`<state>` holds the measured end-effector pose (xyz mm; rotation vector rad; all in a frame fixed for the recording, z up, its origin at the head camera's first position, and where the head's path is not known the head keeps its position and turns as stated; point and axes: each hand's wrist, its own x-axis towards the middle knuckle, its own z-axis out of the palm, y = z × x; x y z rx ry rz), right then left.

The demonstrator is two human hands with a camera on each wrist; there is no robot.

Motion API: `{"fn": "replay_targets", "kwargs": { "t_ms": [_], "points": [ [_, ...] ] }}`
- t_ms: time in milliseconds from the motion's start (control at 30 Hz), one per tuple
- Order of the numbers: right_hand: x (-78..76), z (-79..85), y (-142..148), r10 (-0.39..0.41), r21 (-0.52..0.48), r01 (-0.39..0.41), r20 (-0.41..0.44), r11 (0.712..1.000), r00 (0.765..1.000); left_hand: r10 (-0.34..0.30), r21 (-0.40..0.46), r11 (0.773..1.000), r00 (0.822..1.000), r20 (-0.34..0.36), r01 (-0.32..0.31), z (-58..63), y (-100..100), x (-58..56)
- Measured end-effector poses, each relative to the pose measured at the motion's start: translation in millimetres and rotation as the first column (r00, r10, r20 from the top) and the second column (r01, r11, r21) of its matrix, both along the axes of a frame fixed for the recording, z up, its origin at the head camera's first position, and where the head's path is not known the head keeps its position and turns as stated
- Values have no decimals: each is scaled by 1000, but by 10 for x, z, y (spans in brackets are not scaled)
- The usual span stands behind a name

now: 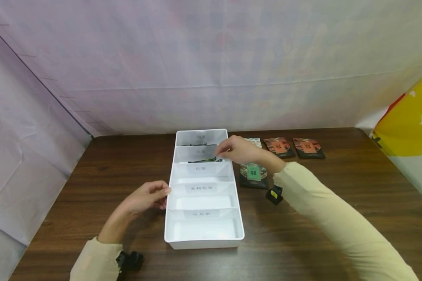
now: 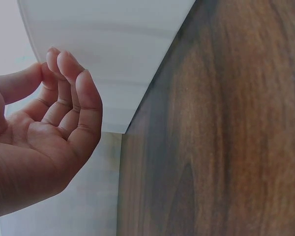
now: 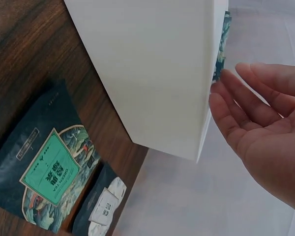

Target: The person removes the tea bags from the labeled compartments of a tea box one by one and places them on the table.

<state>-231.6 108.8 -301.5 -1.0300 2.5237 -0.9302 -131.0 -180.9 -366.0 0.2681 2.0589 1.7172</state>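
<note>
A white divided box (image 1: 204, 244) with labelled compartments stands lengthwise on the table. My left hand (image 1: 149, 196) holds its left rim, thumb at the top edge and fingers curled against the outer wall. Over the second compartment from the back hovers my right hand (image 1: 240, 149), fingers loosely bent and fingertips close to the right end of a dark tea packet (image 1: 204, 160) in there. In the right wrist view, a blue-green patterned packet edge (image 3: 223, 46) sticks up past the box rim beside the fingertips. Another packet's top edge (image 1: 198, 144) shows in the rearmost compartment.
Right of the box lies a green-labelled tea packet (image 1: 254, 175). Behind it is a white-labelled packet (image 1: 254, 142), partly hidden by my right hand. Two red-labelled packets (image 1: 279, 147) lie farther right. A pale curtain (image 1: 211, 78) hangs behind the table (image 1: 337, 218).
</note>
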Motion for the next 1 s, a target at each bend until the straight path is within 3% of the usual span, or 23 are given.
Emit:
{"fn": "replay_targets", "kwargs": {
  "t_ms": [333,567,1000],
  "points": [
    [-11,-88,-43,11,30,-11,13,999,1000,-4,-13,1000,1000,-1,4,22,2,-2],
    [0,-131,-70,40,29,-39,-32,999,999,0,-21,1000,1000,3,0,27,5,4],
    [28,-64,-40,3,-3,-3,-19,1000,1000,1,-21,1000,1000,6,-1,26,4,6]
  ]
}}
